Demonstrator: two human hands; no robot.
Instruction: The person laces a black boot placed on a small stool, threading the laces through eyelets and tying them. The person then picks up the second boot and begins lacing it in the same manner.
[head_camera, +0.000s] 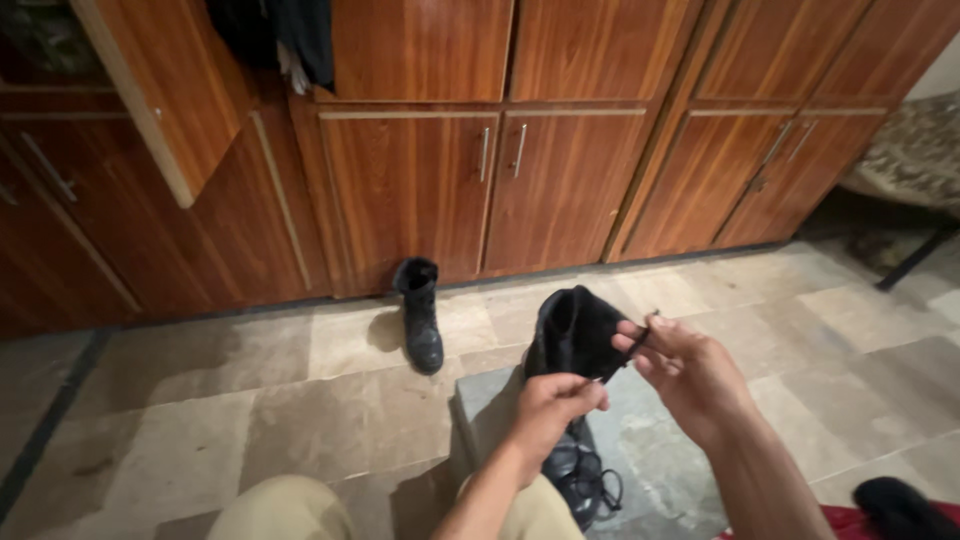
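Observation:
A black boot (575, 345) stands on a grey stone block (655, 455) in front of me, its shaft upright and its laced toe pointing toward me. My left hand (550, 405) pinches a thin black lace near the boot's shaft. My right hand (685, 370) holds the other end of the lace at the top of the shaft, fingers curled. A second black boot (420, 315) stands alone on the tiled floor near the cupboards.
Wooden cupboards (480, 190) with metal handles line the far wall; one door (165, 90) at upper left hangs open with dark clothes (290, 35) inside. A patterned seat (910, 155) stands at right. My knee in beige trousers (285, 510) is at the bottom.

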